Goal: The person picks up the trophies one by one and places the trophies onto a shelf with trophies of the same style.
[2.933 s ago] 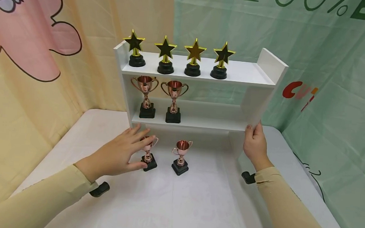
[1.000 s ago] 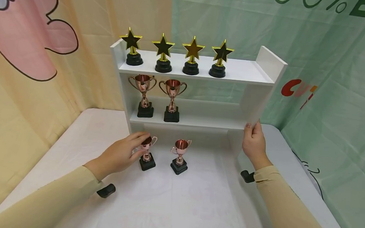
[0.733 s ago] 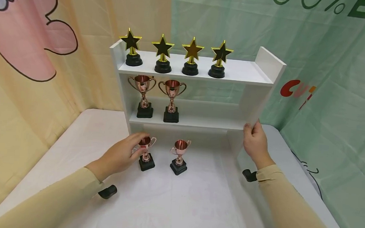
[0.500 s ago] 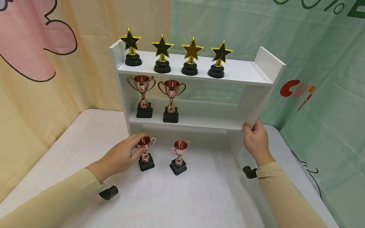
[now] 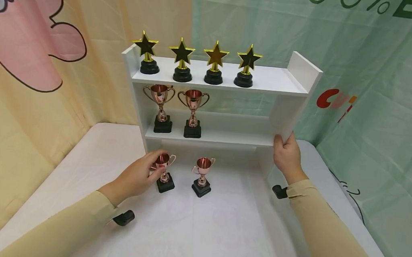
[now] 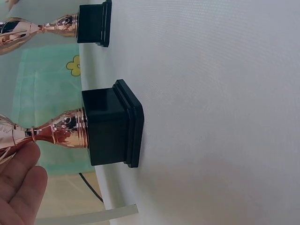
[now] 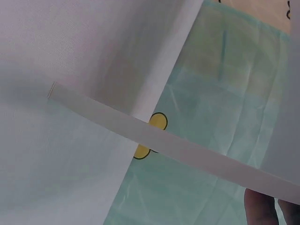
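On the surface before the shelf unit: upright left trophy | left hand grasping it | right hand grasping shelf unit's side | step seemingly taking hold; next likely needs steady lift

Looks like some curtained-off nook: cartoon-print yellow curtain on the left, green curtain behind and right, boxing in a white table and trophy shelf. Home or studio, can't really tell, fabric hides the rest.
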A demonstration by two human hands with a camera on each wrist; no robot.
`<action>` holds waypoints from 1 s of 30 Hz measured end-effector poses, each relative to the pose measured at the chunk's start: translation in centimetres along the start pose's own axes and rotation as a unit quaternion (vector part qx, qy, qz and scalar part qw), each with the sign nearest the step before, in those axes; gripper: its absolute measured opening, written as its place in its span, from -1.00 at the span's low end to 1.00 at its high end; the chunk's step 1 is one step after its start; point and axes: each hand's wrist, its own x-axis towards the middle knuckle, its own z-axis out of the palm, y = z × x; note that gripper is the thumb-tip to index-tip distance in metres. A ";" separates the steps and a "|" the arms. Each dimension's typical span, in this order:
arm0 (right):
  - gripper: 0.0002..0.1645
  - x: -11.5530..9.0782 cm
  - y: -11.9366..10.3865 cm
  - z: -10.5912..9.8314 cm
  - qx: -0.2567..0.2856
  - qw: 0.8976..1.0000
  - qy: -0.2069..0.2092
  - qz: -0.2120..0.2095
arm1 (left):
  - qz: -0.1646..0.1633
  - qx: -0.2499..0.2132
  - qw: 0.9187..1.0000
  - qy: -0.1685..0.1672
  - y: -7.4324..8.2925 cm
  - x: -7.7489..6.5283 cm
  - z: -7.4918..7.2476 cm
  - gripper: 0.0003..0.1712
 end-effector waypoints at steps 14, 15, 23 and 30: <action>-0.40 0.1 0.4 0.3 0.013 1.000 0.002 0.000 | 0.002 -0.008 1.000 0.012 -0.3 -0.1 0.1 -0.47; -0.39 0.1 0.4 0.3 0.015 1.000 0.002 0.001 | 0.002 -0.009 1.000 0.012 -0.2 -0.1 0.2 -0.47; -0.38 0.0 0.3 0.4 0.024 1.000 0.002 0.005 | -0.003 -0.005 1.000 0.005 -0.1 -0.1 0.1 -0.43; -0.38 -0.1 0.1 0.4 0.026 1.000 -0.002 0.008 | 0.005 0.002 1.000 0.002 -0.1 -0.1 -0.1 -0.42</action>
